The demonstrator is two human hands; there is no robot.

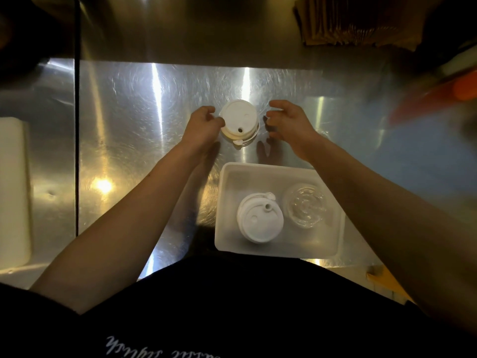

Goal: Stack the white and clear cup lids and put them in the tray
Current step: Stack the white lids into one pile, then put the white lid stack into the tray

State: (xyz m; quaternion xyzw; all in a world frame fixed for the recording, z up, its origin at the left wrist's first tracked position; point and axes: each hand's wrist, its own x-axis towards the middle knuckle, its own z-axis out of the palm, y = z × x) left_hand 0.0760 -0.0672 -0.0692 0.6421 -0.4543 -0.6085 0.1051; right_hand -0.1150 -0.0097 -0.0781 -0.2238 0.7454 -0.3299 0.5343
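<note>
Steel counter (pixel 129 112), scuffed, glare-streaked; white tray (pixel 268 167) at 5 o'clock. Left hand (pixel 205 126) pinches white lid stack (pixel 238 118) at 12 o'clock; right hand (pixel 290 122) loosely cupped, empty, just beside.

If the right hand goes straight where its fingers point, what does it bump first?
Most likely the white lid stack on the table, just past the right hand; depth is unclear.

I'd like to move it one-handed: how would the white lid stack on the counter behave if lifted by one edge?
Probably light: the white lid stack looks like thin plastic. It may shear apart, since its lower lids sit offset from the top one. Pushed, it would likely slide on the steel counter, being low and wide.
</note>
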